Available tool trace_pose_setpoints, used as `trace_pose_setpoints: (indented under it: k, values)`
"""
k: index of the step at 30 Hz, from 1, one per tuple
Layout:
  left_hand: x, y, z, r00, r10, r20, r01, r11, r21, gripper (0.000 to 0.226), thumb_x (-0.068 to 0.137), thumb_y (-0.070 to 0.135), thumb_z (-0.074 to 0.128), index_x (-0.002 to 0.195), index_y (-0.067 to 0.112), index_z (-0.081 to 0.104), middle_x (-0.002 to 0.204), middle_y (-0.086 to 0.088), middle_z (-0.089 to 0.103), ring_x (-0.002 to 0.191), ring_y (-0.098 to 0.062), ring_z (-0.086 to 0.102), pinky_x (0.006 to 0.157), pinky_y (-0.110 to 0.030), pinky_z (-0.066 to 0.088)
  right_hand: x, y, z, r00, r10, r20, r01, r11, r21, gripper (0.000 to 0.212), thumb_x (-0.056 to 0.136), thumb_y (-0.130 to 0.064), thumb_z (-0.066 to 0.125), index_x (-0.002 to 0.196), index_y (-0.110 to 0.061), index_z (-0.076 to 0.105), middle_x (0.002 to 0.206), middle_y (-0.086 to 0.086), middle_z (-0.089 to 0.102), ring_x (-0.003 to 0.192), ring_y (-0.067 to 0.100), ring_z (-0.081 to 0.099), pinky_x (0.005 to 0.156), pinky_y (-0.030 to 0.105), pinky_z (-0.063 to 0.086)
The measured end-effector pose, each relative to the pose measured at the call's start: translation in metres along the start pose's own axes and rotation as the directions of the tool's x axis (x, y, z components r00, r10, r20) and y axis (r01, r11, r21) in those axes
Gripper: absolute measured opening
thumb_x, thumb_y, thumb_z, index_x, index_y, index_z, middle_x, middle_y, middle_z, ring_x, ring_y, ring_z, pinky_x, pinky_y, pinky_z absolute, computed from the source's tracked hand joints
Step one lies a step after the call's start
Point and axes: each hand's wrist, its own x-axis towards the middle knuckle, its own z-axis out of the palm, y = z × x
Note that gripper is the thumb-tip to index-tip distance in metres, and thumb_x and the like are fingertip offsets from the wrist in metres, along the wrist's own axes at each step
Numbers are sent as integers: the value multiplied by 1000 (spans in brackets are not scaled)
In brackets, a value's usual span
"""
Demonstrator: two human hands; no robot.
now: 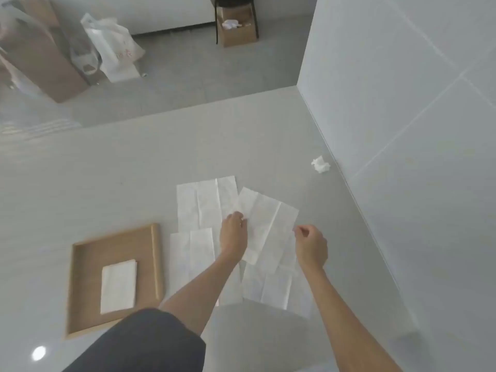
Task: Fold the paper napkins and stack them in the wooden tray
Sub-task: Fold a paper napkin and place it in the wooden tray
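Note:
An unfolded white napkin [264,224] is held tilted above the grey table. My left hand [234,232] pinches its left edge and my right hand [311,245] pinches its right corner. Three more flat napkins lie beneath: one at the back [204,202], one at the left [192,259], one at the front right [268,285]. The wooden tray [83,288] sits to the left, with a folded napkin stack [118,285] inside it.
A crumpled tissue [320,164] lies near the tiled wall [402,116] on the right. Beyond the table's far edge the floor holds a cardboard box [40,57], a white plastic bag [112,47] and a small open box [236,28].

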Motion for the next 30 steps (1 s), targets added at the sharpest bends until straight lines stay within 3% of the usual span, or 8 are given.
trace_pose_setpoints:
  k: [3,7,14,17,23,26,28,30]
  values:
    - [27,-3,-4,998,-12,-63,21,990,143,22,102,16,51,119,5,59,116,-11,61,108,-31,55,89,-41,48,15,-10,16,994,99,37,-94,989,-116,22,98,-29,59,102,-9,69,101,8,72,99,33,65,72,31,37]
    - [43,-11,-4,998,-23,-57,37,962,270,21,101,19,55,118,7,54,117,-12,57,106,-31,53,89,-39,45,19,-6,38,985,156,72,-141,975,-173,27,96,-34,61,101,-8,67,105,12,72,104,37,65,76,36,43]
    - [55,-15,-3,1000,3,-25,5,953,304,15,99,16,60,109,8,53,110,-10,61,102,-30,56,87,-35,40,25,4,52,983,185,15,-177,958,-225,21,93,-25,63,102,-8,68,107,14,71,106,39,63,77,40,51]
    - [58,-16,-5,999,35,2,-34,957,288,12,99,11,57,111,8,55,113,-10,60,105,-30,53,90,-34,38,25,4,54,985,172,25,-162,960,-227,17,94,-22,60,100,-9,68,104,12,72,102,38,64,73,36,48]
    - [54,-11,-15,995,94,24,-96,989,113,7,98,8,55,104,6,59,110,-12,56,104,-32,50,92,-35,38,18,2,54,995,100,-16,-101,972,-213,11,96,-19,59,102,-11,63,108,12,67,100,36,64,69,36,46]
    - [47,-7,-28,977,173,125,-165,984,-73,6,99,9,52,97,9,46,91,-7,54,86,-33,52,76,-42,41,14,1,50,998,59,-16,-61,993,-102,34,96,-26,62,126,-11,56,120,12,63,111,35,61,80,42,50]
    - [39,-2,-43,956,196,217,-154,968,-198,10,102,13,45,97,9,37,78,-1,46,70,-25,44,65,-38,36,12,1,46,1000,5,10,-5,1000,-2,53,94,-28,65,142,-14,47,126,11,64,119,34,58,93,46,51]
    - [32,3,-57,936,211,282,-127,949,-287,10,104,15,44,102,7,37,75,0,42,66,-20,39,63,-33,34,11,1,41,997,-26,68,16,991,133,69,93,-29,67,153,-22,33,130,11,64,121,31,59,99,43,49]
